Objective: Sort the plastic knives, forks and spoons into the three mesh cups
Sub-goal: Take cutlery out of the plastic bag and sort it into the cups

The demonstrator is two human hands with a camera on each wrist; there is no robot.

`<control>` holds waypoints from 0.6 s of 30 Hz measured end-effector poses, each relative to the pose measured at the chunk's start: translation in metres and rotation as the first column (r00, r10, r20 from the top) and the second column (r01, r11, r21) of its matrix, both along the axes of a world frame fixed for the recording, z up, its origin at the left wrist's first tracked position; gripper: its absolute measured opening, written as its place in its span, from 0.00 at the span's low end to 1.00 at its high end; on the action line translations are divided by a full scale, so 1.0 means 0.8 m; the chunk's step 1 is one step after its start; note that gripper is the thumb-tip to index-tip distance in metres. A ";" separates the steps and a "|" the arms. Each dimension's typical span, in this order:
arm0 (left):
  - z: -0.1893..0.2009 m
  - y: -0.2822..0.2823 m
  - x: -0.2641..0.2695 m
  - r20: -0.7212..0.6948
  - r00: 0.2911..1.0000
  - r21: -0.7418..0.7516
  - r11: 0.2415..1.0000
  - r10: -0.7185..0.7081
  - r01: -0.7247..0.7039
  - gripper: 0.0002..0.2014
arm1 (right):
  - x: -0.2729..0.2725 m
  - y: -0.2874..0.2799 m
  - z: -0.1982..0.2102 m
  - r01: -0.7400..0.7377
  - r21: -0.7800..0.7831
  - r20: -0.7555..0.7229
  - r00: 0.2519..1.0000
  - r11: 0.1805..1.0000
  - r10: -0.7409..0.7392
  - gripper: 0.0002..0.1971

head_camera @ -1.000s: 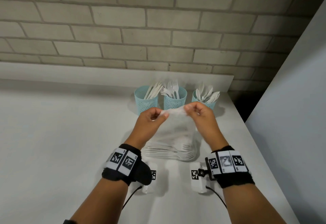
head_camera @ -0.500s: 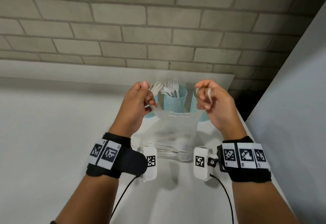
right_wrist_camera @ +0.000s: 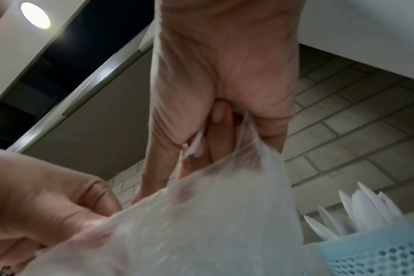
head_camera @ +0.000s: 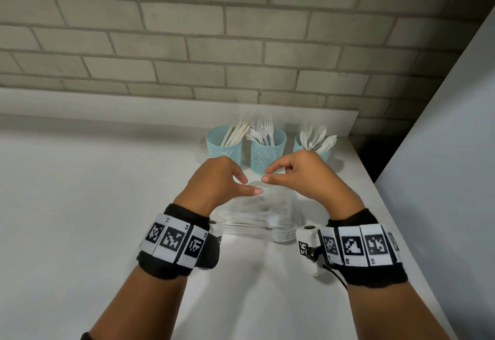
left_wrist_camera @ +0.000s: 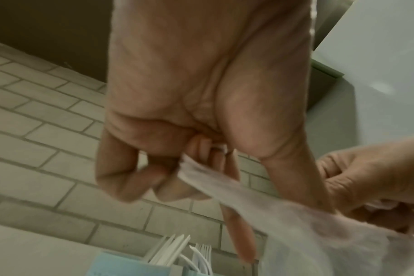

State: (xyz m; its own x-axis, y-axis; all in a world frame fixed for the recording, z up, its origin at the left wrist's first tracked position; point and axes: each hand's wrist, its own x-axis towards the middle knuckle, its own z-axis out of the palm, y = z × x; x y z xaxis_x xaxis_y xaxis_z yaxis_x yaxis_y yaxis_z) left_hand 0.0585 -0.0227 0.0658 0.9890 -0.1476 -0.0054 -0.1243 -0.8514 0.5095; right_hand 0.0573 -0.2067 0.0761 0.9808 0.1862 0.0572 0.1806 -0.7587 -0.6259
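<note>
Left hand (head_camera: 214,184) and right hand (head_camera: 302,176) each pinch the top edge of the clear bag (head_camera: 262,213), which holds cutlery on the table (head_camera: 80,205) before 3 filled cups (head_camera: 267,152); bare table lies leftward.

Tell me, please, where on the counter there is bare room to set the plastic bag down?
Bare counter stretches left of the left hand and the knife cup. It is crowded by the three cups, around the bag of cutlery, and at the right edge.
</note>
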 end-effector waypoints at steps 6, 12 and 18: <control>-0.014 -0.006 0.004 0.011 0.997 0.080 0.994 0.079 -0.079 0.10 | -0.006 0.008 0.000 0.017 -0.221 -0.031 0.999 0.975 -0.024 0.20; -0.031 0.014 0.013 -0.318 0.946 -0.437 0.874 0.071 -0.213 0.05 | -0.003 -0.005 -0.027 0.232 -0.359 0.038 0.971 0.904 -0.234 0.14; -0.025 0.030 0.012 -0.565 0.778 -0.818 0.069 -0.276 -0.570 0.11 | 0.007 -0.026 -0.044 0.388 0.458 -0.462 0.873 0.800 -0.158 0.11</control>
State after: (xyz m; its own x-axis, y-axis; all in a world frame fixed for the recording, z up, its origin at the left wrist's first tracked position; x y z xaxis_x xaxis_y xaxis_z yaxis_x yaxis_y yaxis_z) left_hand 0.0679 0.0010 0.0459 0.8518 -0.2879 -0.4376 0.5238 0.4645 0.7141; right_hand 0.0627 -0.2277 0.0408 0.9451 -0.0396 -0.3245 -0.3226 -0.2729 -0.9063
